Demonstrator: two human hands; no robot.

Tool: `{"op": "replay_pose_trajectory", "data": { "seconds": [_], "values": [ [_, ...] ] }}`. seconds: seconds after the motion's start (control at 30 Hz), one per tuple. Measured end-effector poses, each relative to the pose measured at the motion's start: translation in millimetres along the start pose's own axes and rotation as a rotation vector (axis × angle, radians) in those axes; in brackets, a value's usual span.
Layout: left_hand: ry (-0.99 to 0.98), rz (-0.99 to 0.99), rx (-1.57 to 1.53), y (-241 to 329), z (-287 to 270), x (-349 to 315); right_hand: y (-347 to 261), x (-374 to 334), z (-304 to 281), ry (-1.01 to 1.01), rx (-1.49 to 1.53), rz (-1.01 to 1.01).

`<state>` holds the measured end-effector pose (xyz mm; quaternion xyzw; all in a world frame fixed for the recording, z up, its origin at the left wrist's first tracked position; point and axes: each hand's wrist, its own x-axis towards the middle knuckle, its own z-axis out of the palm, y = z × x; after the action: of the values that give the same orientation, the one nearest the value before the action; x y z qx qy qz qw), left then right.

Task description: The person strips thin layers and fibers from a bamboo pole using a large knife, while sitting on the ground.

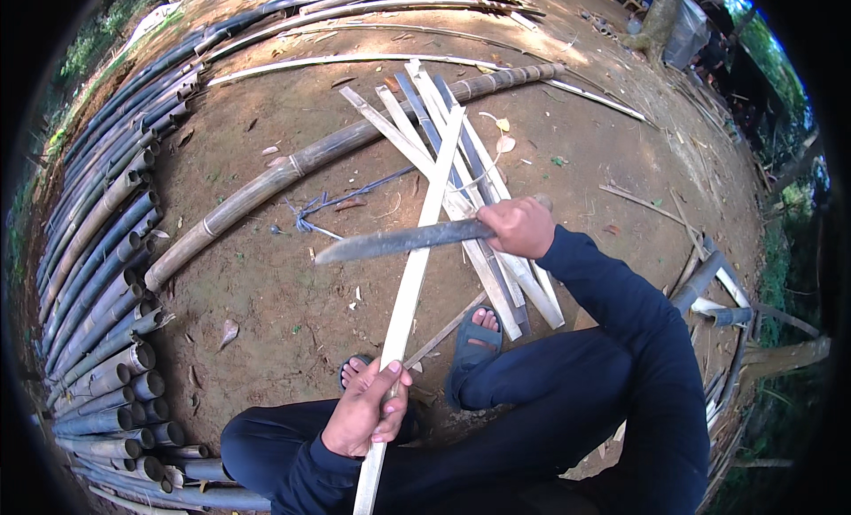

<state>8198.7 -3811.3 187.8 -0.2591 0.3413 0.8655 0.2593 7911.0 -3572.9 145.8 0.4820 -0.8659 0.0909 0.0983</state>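
My left hand (368, 409) is closed around the lower part of a long pale bamboo strip (412, 280), which slants up and away from my lap. In my right hand (519, 227) is the handle of a machete (381, 242). Its long grey blade points left and crosses over the strip about midway; whether the edge touches the strip I cannot tell. Beyond and beneath, several split bamboo strips (514, 276) lie in a loose pile, their far ends resting across a thick bamboo pole (301, 163) on the ground.
Many cut bamboo poles (115, 311) are stacked along the left. Long split lengths (355, 60) lie across the far ground. A tangled blue cord (306, 221) is near the pole. My sandalled feet (477, 351) stand close to the strips. Bamboo pieces (700, 280) and a tree trunk (660, 23) are at right.
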Motion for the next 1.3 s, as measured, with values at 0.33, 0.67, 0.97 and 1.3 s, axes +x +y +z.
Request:
{"op": "replay_pose_trajectory", "data": {
  "seconds": [0.33,0.67,0.97,1.3],
  "values": [
    [-0.006,-0.112,-0.007,-10.4,-2.7,-11.7,53.9,-23.5,26.8,0.025,0.028,0.124],
    [-0.029,-0.125,0.018,-19.7,-4.3,-12.9,123.5,-45.8,36.1,-0.075,-0.078,0.4],
    [-0.029,-0.173,0.046,-31.0,-5.5,-8.4,119.0,-42.4,36.5,-0.091,-0.093,0.507],
    [-0.089,-0.059,0.13,-40.4,-14.2,-16.4,161.4,-71.1,30.7,-0.243,-0.177,0.725]
  ]
}}
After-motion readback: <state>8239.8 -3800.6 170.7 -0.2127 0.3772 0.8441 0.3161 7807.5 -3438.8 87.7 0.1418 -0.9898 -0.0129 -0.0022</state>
